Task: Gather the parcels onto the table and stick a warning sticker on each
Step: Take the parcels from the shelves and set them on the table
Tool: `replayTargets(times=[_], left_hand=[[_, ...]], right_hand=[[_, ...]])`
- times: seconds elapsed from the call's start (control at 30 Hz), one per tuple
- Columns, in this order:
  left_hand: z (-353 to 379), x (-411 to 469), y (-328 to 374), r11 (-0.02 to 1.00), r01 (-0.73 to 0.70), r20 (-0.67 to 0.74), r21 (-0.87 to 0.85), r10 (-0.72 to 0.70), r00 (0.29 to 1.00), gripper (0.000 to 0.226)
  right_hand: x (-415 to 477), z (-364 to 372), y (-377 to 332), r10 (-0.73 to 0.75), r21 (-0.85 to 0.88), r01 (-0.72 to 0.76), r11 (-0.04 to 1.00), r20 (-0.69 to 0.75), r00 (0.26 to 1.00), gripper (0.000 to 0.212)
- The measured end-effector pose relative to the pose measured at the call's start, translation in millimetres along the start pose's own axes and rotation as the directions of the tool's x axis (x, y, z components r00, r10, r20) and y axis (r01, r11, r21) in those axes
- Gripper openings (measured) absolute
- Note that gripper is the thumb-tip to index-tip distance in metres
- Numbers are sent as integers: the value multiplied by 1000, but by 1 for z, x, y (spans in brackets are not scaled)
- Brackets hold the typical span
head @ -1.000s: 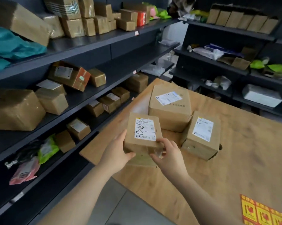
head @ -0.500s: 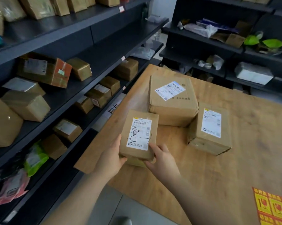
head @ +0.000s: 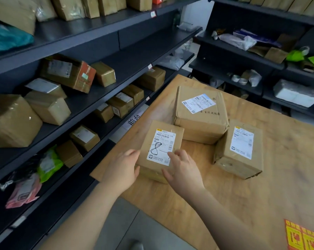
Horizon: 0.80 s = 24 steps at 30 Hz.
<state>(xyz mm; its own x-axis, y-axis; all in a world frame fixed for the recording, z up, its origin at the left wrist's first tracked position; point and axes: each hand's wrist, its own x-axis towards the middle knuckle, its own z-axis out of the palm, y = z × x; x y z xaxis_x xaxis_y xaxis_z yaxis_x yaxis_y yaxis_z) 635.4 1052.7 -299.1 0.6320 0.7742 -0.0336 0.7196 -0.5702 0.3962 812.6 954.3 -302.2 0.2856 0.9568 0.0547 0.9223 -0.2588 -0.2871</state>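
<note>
Small parcel (head: 161, 150) sits on table (head: 261, 195). Left hand (head: 123, 170) cups its left side, right hand (head: 183, 170) holds near-right corner, fingers on label. Large parcel (head: 199, 114) just beyond grip, third parcel (head: 239, 150) right of it. Sticker sheet (head: 304, 237) well right, nearer. Shelves (head: 91, 105) left.

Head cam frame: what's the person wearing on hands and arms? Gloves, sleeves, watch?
Nothing visible. The left hand and right hand are ungloved, with no rings, watch or wristband showing. Both forearms are bare down to the frame's bottom edge, so no sleeve is in view. Anything worn higher up is out of frame.
</note>
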Motion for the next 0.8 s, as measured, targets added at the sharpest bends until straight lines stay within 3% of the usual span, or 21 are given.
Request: replayTargets(times=[0.2, 0.33, 0.4, 0.6, 0.8], left_hand=[[-39, -48, 8, 991, 96, -245, 89, -72, 967, 40], [-62, -103, 12, 968, 233, -351, 97, -186, 918, 34], [-71, -136, 11, 943, 318, -411, 97, -253, 876, 29], [-94, -253, 1, 795, 604, -540, 52, -487, 687, 29], [-114, -382, -10, 590, 803, -640, -80, -648, 413, 29]], right_hand=[[2, -32, -40, -290, 8, 292, 956, -76, 954, 41], [-6, -46, -83, -492, 43, 500, 865, -129, 861, 26], [-13, -45, -107, -592, 74, 606, 792, -149, 792, 29], [-54, -32, -202, -804, 171, 822, 543, -179, 567, 31], [-127, -25, -315, -929, 230, 934, 274, -188, 319, 30]])
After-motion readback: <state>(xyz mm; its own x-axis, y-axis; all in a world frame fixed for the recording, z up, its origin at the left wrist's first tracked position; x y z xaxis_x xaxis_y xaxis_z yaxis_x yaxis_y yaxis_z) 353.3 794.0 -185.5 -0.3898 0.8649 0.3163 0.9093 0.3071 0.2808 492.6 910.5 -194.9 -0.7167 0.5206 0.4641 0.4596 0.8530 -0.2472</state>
